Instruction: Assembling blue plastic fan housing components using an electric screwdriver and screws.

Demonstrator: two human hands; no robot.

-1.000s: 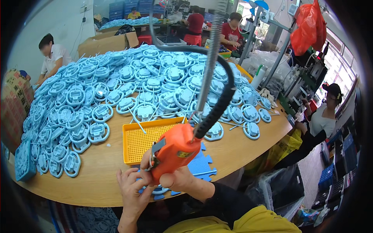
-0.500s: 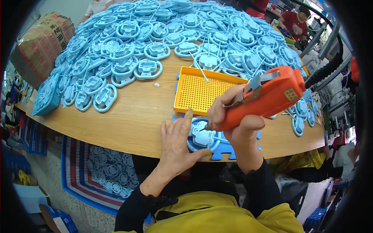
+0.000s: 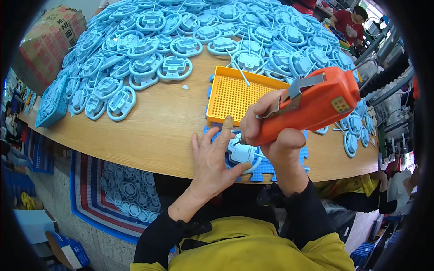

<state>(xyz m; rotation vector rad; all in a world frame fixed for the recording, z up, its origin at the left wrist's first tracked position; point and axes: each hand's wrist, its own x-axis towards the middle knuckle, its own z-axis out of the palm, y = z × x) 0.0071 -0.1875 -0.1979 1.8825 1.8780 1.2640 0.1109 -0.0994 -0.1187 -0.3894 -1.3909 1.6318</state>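
My right hand (image 3: pixel 275 137) grips an orange electric screwdriver (image 3: pixel 312 105), its tip pointing down onto a light blue plastic wheel-shaped part (image 3: pixel 242 153). My left hand (image 3: pixel 212 158) lies flat with fingers spread, pressing that part down, thumb at its lower edge. The part rests on a blue foam mat (image 3: pixel 271 168) at the front edge of the wooden table (image 3: pixel 158 126). Just behind the mat is an orange perforated tray (image 3: pixel 230 95).
A large heap of light blue wheel-shaped parts (image 3: pixel 181 49) covers the far half of the table. A blue basket (image 3: pixel 52 101) stands at the left edge, a cardboard box (image 3: pixel 43 40) beyond it. More blue parts (image 3: pixel 129 189) lie below the table. Another person (image 3: pixel 350 20) works at the back right.
The view has tilted further down toward the table edge. My right hand has brought the screwdriver tip down onto the blue part, and my left hand stays pressed on it.
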